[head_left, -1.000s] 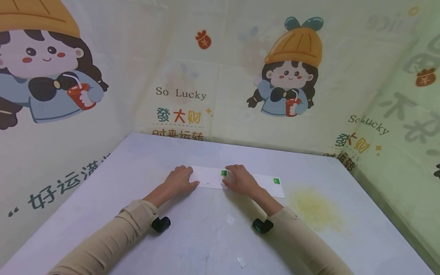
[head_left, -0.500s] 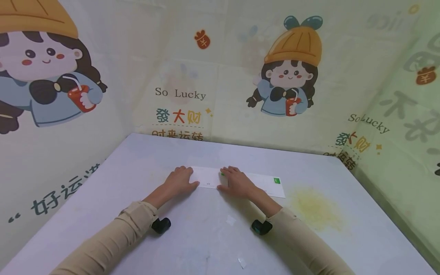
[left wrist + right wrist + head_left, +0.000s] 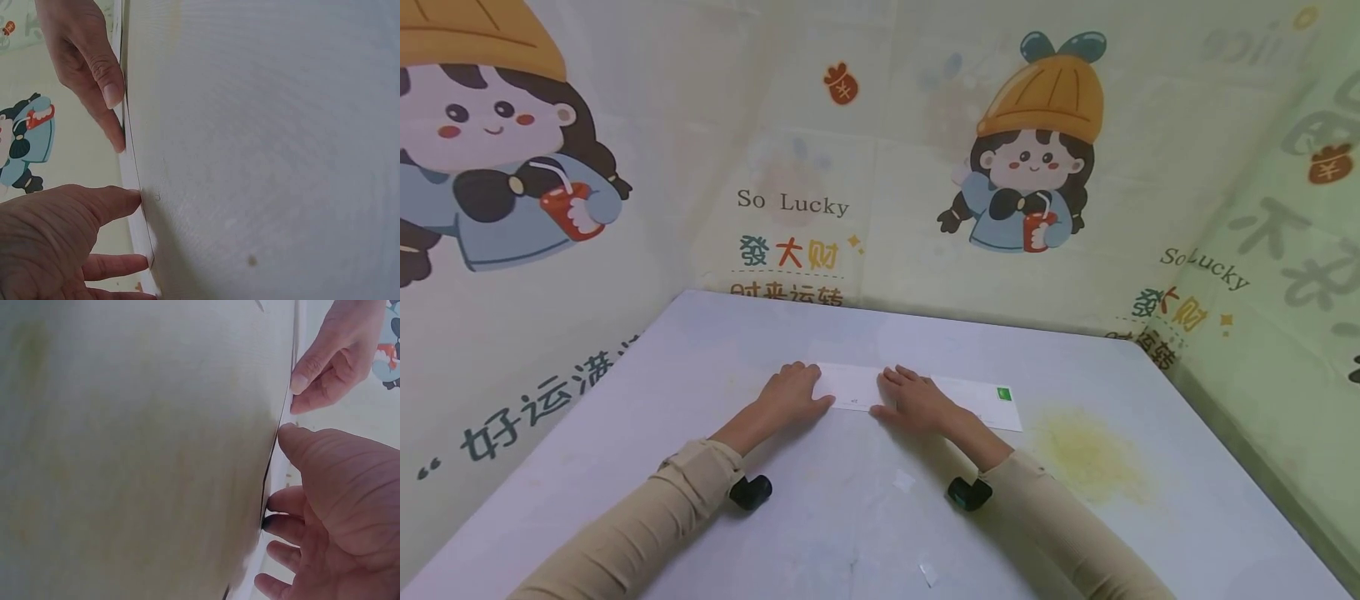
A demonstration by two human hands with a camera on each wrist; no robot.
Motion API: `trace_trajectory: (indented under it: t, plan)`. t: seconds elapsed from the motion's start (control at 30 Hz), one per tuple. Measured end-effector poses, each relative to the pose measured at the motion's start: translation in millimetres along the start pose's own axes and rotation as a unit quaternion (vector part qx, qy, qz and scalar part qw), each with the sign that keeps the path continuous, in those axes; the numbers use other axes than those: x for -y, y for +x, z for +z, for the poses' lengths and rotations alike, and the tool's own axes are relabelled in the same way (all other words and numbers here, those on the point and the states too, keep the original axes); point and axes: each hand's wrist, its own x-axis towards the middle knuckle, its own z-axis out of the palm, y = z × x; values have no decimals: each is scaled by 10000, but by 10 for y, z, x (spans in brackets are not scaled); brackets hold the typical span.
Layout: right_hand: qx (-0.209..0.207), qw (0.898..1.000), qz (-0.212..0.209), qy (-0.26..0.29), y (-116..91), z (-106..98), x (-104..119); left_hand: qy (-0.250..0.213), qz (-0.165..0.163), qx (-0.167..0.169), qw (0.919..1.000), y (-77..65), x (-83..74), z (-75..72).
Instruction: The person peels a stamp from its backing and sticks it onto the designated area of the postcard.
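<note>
Two white envelopes lie flat, side by side, on the white table. The left envelope has small print near its lower edge; the right envelope shows a green stamp in its upper right corner. My left hand rests at the left end of the left envelope, its thumb by the near edge. Over the place where the envelopes meet lies my right hand, hiding the left envelope's right end. In the right wrist view, the right fingers are spread along the thin paper edge, thumb on the near side.
A yellow stain marks the table to the right. Small clear scraps lie near the front. Behind the table hangs a printed cloth with cartoon figures. Each wrist wears a black camera.
My right hand has slid left along the left envelope and now covers its green stamp, which showed a second ago. The left hand and both envelopes stay in about the same place.
</note>
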Motion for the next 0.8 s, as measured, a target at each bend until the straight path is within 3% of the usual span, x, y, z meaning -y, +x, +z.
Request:
trace_trajectory:
  t: [0.23,0.8]
  plan:
    - [49,9995,-129,-277,6,11,-15,15,44,20,10000,13,25,4]
    - [150,9995,-226,-130,-16,-14,-44,52,22,108,9999,7,23,-7]
